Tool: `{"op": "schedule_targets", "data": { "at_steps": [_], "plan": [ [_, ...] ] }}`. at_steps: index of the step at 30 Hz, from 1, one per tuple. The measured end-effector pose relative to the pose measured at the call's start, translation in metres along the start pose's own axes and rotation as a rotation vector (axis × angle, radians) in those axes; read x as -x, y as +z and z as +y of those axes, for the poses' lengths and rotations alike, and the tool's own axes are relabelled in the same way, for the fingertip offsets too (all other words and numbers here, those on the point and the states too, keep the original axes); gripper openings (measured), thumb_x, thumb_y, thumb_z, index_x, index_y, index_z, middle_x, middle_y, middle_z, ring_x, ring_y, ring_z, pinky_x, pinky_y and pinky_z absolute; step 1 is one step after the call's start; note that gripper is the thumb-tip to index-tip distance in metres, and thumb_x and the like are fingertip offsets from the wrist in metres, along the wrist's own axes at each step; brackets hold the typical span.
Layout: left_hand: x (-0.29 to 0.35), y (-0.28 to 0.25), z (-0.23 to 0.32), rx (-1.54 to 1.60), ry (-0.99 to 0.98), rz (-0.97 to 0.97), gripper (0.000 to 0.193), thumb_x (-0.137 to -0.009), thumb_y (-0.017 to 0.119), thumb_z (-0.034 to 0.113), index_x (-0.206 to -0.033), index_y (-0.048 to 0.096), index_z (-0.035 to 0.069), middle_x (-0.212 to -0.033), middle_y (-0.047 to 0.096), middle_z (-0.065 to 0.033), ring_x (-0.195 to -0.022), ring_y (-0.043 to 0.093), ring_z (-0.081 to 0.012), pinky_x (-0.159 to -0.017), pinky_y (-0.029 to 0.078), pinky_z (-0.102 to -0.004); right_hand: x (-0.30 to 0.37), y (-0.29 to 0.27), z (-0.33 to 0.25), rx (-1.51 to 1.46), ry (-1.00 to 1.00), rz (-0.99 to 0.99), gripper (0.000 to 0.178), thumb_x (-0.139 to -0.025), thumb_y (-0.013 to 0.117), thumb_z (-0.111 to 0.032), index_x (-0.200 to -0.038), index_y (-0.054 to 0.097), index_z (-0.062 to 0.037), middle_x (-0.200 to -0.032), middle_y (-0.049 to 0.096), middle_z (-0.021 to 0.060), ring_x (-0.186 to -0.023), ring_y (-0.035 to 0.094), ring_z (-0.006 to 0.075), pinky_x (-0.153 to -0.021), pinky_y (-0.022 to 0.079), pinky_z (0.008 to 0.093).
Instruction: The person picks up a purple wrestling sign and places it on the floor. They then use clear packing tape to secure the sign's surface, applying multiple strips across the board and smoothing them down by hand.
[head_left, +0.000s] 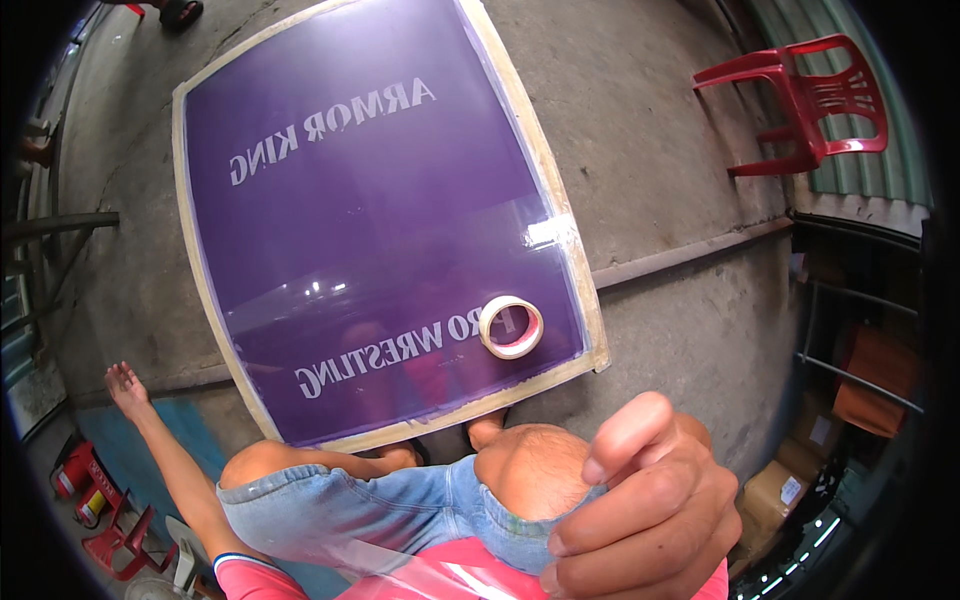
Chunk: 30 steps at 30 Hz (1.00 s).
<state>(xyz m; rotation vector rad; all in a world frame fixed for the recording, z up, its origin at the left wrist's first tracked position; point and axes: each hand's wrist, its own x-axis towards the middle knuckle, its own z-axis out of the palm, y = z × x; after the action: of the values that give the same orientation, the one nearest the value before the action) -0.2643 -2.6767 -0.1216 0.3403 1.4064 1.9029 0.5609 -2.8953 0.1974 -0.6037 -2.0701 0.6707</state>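
Observation:
A large screen-printing frame [186, 225] with a pale border lies before my knees, its purple mesh [360, 220] bearing two lines of mirrored pale lettering. On the mesh near its lower right corner rests a roll of masking tape [484, 330]. A shiny clear patch [545, 232] crosses the right border. My right hand [650, 500] is close to the camera at the lower right, fingers curled. By its fingertips runs a see-through plastic strip [400, 568], apparently held; the grip itself is partly hidden. My left hand [127, 390] is stretched out to the left, holding nothing, fingers apart.
A red plastic chair [800, 105] stands on the concrete floor at the far right. Cardboard boxes [775, 495] and a metal rack [865, 380] line the right side. At lower left are fire extinguishers [92, 500] and another red chair [115, 545]. Someone's foot [180, 12] shows at top left.

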Motion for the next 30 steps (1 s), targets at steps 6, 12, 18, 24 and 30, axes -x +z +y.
{"op": "schedule_targets", "data": {
  "at_steps": [6, 12, 18, 24, 30],
  "plan": [
    [0.064, 0.042, -0.024, -0.596, -0.135, -0.307, 0.015, -0.095, 0.067, 0.011, -0.106, 0.064, 0.002, -0.097, 0.068, -0.0094, -0.095, 0.067, -0.0205, -0.091, 0.058, -0.0372, 0.059, -0.01, 0.066, -0.052, 0.794, 0.754, 0.002, -0.086, 0.065, -0.004, -0.086, 0.064, -0.0027, -0.092, 0.067, 0.0093, -0.083, 0.063, 0.0158, -0.073, 0.05, 0.0305],
    [0.152, 0.116, -0.074, -0.734, -0.363, -0.494, 0.021, -0.088, 0.073, 0.006, -0.108, 0.064, 0.003, -0.091, 0.066, -0.0049, -0.084, 0.067, -0.0177, -0.079, 0.061, -0.0363, 0.194, -0.032, 0.221, -0.276, 1.44, 0.968, 0.016, -0.089, 0.074, -0.019, -0.09, 0.064, -0.0063, -0.093, 0.069, 0.0053, -0.09, 0.067, 0.0155, -0.08, 0.054, 0.0337],
    [0.191, 0.129, -0.106, -0.796, -0.335, -0.402, 0.052, -0.084, 0.074, -0.002, -0.13, 0.05, 0.0, -0.093, 0.066, -0.0081, -0.083, 0.068, -0.018, -0.078, 0.062, -0.0363, 0.229, -0.017, 0.258, -0.24, 1.536, 1.04, 0.02, -0.088, 0.075, -0.015, -0.091, 0.06, -0.0035, -0.089, 0.067, 0.0081, -0.079, 0.07, 0.0196, -0.067, 0.06, 0.0299],
    [0.198, 0.133, -0.115, -0.812, -0.363, -0.351, 0.061, -0.084, 0.073, -0.003, -0.136, 0.043, -0.001, -0.096, 0.067, -0.0111, -0.083, 0.069, -0.0197, -0.077, 0.063, -0.0361, 0.238, -0.013, 0.261, -0.238, 1.552, 1.042, 0.021, -0.088, 0.076, -0.016, -0.091, 0.06, -0.0023, -0.092, 0.067, 0.0097, -0.077, 0.072, 0.0228, -0.065, 0.061, 0.0299],
    [0.195, 0.135, -0.116, -0.825, -0.363, -0.368, 0.062, -0.084, 0.074, -0.002, -0.137, 0.042, -0.002, -0.098, 0.067, -0.0118, -0.084, 0.069, -0.0209, -0.076, 0.064, -0.0366, 0.239, -0.014, 0.263, -0.23, 1.547, 1.023, 0.021, -0.088, 0.075, -0.016, -0.091, 0.061, -0.002, -0.092, 0.067, 0.0096, -0.075, 0.071, 0.0206, -0.064, 0.061, 0.0295]
  ]
}}
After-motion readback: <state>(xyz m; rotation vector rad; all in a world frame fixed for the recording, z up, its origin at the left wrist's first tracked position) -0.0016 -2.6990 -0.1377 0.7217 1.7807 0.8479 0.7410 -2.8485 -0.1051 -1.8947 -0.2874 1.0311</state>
